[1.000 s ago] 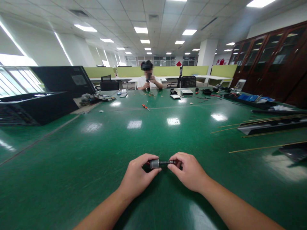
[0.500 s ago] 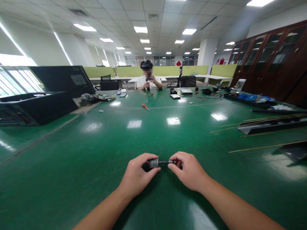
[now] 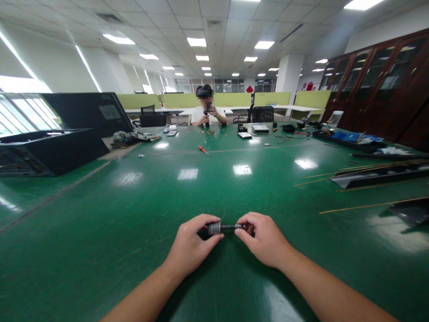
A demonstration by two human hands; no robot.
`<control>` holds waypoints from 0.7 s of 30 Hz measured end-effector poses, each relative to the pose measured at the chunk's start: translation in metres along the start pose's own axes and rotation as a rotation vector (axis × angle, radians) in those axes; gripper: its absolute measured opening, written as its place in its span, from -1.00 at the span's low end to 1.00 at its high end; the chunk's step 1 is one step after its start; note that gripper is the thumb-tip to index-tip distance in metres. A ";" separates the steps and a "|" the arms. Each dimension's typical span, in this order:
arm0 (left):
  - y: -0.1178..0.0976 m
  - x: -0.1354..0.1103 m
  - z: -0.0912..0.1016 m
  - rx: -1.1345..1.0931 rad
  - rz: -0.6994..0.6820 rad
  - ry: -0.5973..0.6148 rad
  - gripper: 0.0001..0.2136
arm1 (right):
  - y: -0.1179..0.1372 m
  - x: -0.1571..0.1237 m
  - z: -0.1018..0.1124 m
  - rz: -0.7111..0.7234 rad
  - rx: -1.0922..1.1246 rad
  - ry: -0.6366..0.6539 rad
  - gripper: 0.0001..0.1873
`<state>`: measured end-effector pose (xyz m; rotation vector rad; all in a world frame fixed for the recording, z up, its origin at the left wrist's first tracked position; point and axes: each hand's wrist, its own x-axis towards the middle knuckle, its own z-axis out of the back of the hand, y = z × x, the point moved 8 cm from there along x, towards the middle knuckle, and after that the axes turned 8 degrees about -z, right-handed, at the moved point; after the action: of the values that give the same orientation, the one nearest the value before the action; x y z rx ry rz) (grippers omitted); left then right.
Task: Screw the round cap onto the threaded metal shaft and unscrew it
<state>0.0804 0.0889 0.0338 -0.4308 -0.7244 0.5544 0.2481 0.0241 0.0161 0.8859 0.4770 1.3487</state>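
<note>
A small metal part (image 3: 215, 228), a grey cylinder with a thin dark shaft, lies level between my hands near the front of the green table (image 3: 140, 250). My left hand (image 3: 189, 243) curls round the wide cylinder end, thumb below and fingers above. At the far end of the shaft, my right hand (image 3: 264, 239) pinches the tip between thumb and fingers. The middle of the shaft shows bare between the two hands. I cannot tell exactly what kind of part it is.
An orange screwdriver (image 3: 203, 150) lies farther up the table. Thin brass-coloured rods (image 3: 365, 207) and a metal channel (image 3: 355, 179) sit at right. A black computer case (image 3: 77, 150) stands at left. Opposite sits a person (image 3: 209, 114) holding a dark device.
Hardly anything differs. The metal part and my left hand's fingertips have shifted very slightly left; both hands keep their grip.
</note>
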 end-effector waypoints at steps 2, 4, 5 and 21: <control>0.001 0.000 0.000 0.003 0.008 0.000 -0.77 | -0.001 0.000 0.000 -0.005 -0.001 0.000 -0.93; 0.001 0.001 0.000 0.004 0.006 -0.001 -0.77 | -0.001 0.000 0.000 -0.006 0.000 0.000 -0.93; 0.001 0.001 -0.001 0.004 0.005 -0.001 -0.76 | -0.001 0.000 0.000 -0.006 -0.001 0.000 -0.93; 0.005 0.000 0.000 -0.003 0.027 -0.001 -0.77 | -0.004 0.002 0.000 -0.021 -0.009 -0.013 -0.92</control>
<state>0.0784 0.0931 0.0308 -0.4438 -0.7210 0.5789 0.2508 0.0259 0.0135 0.8798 0.4689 1.3243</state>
